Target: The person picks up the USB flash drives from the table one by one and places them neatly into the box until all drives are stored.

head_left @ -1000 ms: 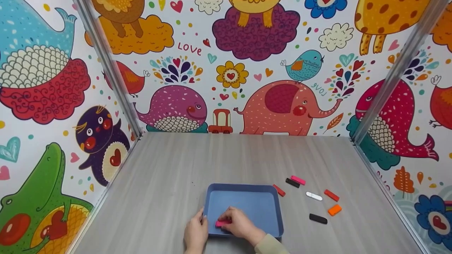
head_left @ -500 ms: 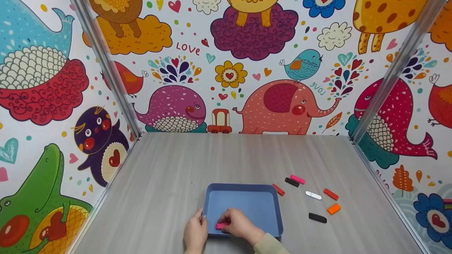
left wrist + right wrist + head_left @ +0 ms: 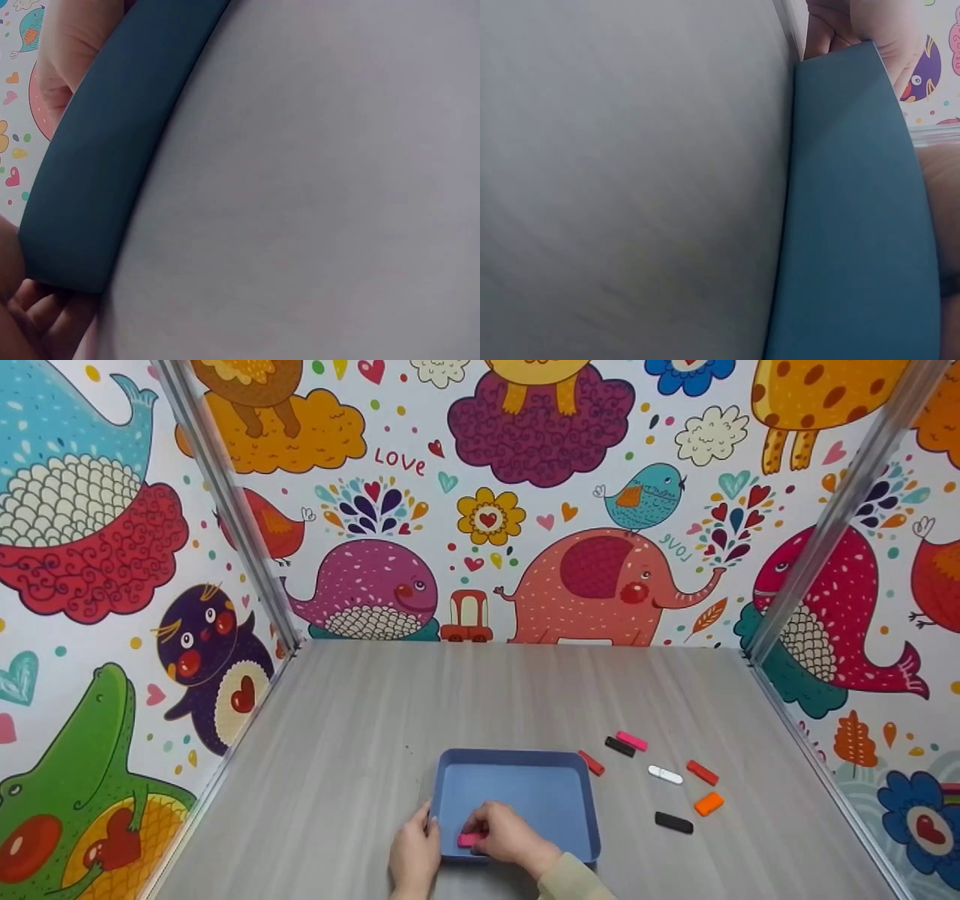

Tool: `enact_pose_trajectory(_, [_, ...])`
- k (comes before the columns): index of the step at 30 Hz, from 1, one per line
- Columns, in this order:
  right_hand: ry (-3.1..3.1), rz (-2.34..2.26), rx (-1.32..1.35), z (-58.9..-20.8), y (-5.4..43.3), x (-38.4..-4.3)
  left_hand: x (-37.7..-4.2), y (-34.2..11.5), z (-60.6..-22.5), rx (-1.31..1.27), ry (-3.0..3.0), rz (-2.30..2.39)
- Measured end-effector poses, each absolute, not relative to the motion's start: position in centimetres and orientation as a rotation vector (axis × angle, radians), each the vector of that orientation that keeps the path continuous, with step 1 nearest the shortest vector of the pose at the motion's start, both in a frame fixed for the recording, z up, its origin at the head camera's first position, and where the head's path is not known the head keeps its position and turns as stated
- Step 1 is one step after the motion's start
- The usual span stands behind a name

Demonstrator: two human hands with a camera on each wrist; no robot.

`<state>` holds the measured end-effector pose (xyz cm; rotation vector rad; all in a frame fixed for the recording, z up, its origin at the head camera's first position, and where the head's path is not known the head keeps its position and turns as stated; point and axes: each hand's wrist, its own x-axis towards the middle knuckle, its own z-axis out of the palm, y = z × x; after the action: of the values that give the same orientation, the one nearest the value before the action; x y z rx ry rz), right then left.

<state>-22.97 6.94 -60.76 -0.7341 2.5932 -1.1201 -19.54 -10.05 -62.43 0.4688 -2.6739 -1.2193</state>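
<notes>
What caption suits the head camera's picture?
Right grip pinches a pink stick in a blue tray; left grip holds its side.

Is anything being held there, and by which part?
The right grip pinches a pink piece at its right end; the left grip holds the blue tray by its left side.

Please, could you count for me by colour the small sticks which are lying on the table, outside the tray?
Red sticks: 2
Black sticks: 2
Pink stick: 1
White stick: 1
Orange stick: 1
Total outside the blue tray: 7
</notes>
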Motion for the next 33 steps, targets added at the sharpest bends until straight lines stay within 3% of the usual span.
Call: enact_pose_trajectory(33, [2.563,-1.100,-0.763,-60.26,7.51,-22.99,-19.52,-10.00,-62.54,0.440,-2.656,-1.216])
